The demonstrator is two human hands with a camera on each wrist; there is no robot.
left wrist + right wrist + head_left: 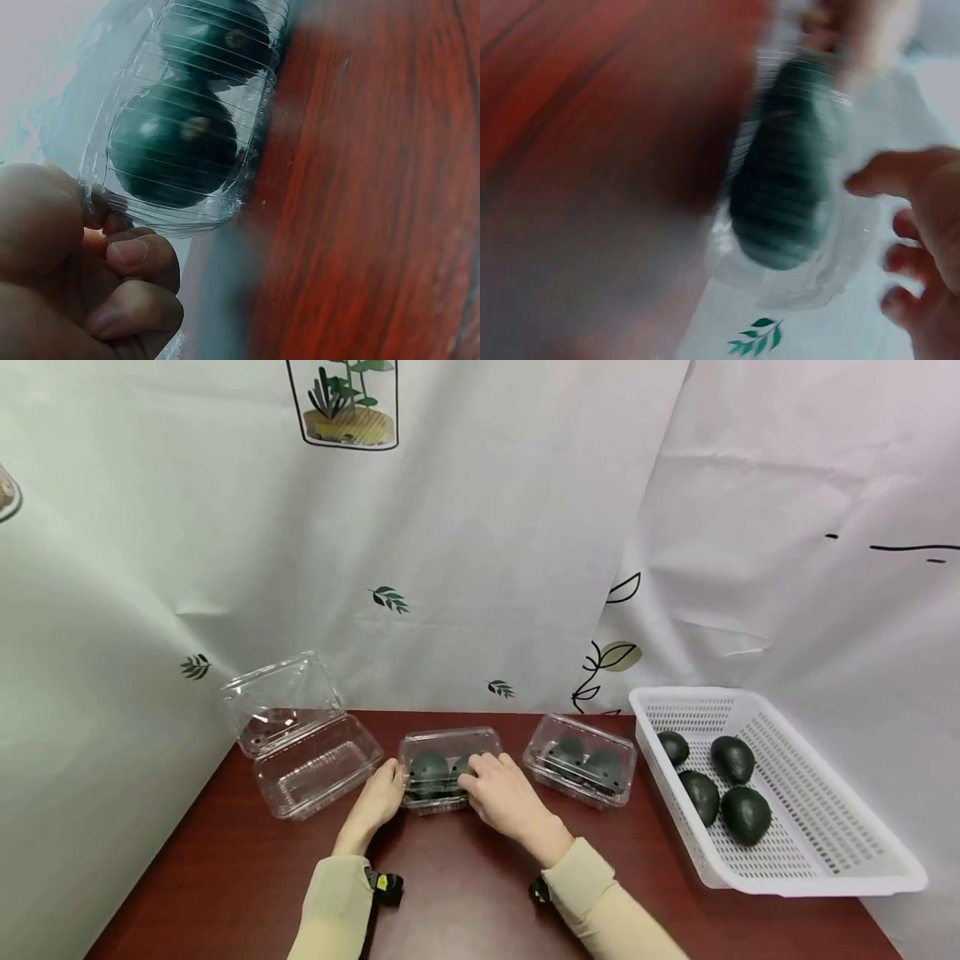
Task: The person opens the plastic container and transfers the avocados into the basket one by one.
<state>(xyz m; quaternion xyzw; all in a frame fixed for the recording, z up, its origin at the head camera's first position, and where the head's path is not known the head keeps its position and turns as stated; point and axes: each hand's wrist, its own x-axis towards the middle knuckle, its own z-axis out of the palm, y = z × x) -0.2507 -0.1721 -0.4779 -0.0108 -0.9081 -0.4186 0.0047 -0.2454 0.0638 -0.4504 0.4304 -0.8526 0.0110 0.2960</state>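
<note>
A clear plastic clamshell box (450, 740) with its lid down stands mid-table, two dark green avocados (429, 770) inside. At its left end my left hand (381, 795) grips the edge. The left wrist view shows that thumb and curled fingers (142, 259) pinching the corner of the box. My right hand (508, 797) is over the front right corner of the lid. In the blurred right wrist view, its index finger (889, 174) points toward the lid and the other fingers bend loosely, with a gap to the plastic.
Left of it, an empty clamshell (318, 764) stands with its lid raised. A closed clamshell (577, 760) holding avocados is at the right. Farther right, a white plastic basket (847, 827) contains several avocados (746, 816). A white printed curtain (480, 543) hangs behind the table.
</note>
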